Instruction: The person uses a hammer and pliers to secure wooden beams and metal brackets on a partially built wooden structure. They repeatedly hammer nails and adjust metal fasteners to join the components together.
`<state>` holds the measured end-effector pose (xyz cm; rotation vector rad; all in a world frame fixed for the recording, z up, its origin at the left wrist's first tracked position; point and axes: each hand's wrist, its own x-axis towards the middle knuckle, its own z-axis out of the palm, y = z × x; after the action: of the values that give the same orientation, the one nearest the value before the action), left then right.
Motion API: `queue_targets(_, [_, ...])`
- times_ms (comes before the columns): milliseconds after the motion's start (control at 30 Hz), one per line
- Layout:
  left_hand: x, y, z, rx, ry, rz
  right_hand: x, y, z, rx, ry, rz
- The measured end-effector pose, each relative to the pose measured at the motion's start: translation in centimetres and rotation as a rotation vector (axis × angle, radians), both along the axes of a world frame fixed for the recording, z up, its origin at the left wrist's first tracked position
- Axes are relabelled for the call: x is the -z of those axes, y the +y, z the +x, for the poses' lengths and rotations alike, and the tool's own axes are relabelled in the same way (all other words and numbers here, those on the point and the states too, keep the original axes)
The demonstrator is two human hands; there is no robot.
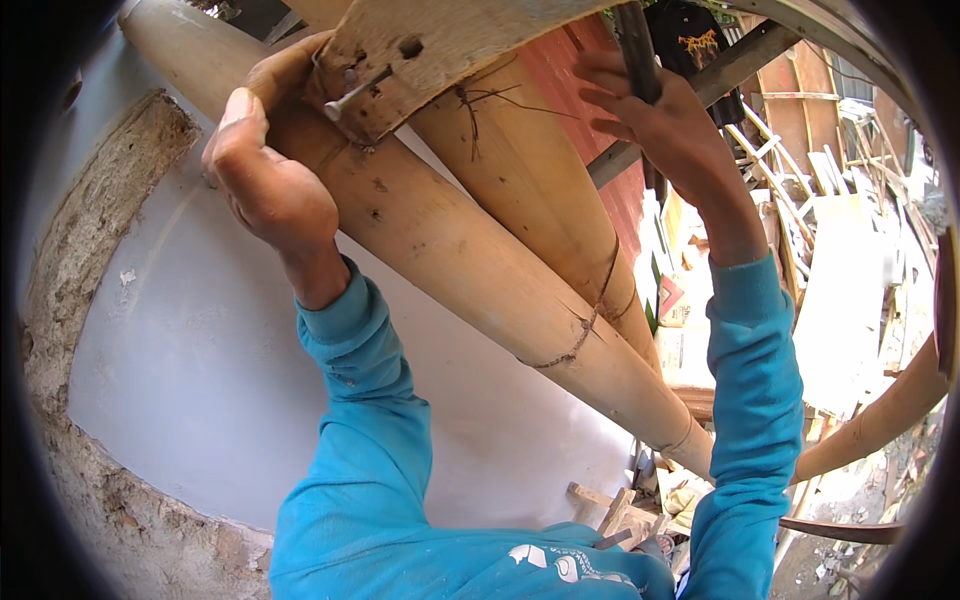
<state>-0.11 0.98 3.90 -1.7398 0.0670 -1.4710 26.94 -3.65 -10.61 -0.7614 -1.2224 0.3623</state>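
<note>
My left hand (275, 190) is curled around the near end of a wooden board (450, 50), where the board lies against a thick bamboo pole (450, 250). Some of its fingers are hidden behind the board and pole. A bent nail (357, 95) sticks out of the board's end, beside a dark hole. My right hand (675, 125) is raised to the right of the board, around a dark rod-shaped tool (637, 50). Its fingers are loosely extended behind the rod, whose upper end runs out of view.
A second bamboo pole (510, 170) runs beside the first, tied with wire (575, 350). Behind them stand a pale grey wall (200, 370) with a rough concrete edge (90, 200) and a red corrugated sheet (610, 190). Scrap wood (790, 180) is piled at right.
</note>
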Motion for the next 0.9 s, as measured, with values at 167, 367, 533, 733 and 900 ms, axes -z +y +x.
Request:
queue_targets(167, [0.0, -2.5, 2.8, 0.366, 0.141, -0.55, 9.4, -6.5, 1.4, 0.18, 0.2, -0.232])
queue_targets(367, [-0.3, -2.6, 2.5, 0.356, 0.249, -0.587, 17.3, -17.5, -2.6, 0.428, 0.26, -0.477])
queue_targets(533, [-0.3, -1.8, 2.9, 0.437, 0.168, -0.478, 22.6, -24.7, -7.7, 0.407, 0.459, -0.571])
queue_targets(733, [-0.3, -2.5, 2.9, 0.368, 0.228, -0.551, 26.7, -30.4, -12.6, 0.428, 0.633, -0.733])
queue_targets(900, [-1.0, -2.4, 2.4, 0.453, 0.311, -0.609, 25.6, -32.5, -15.1, 0.422, 0.582, -0.868])
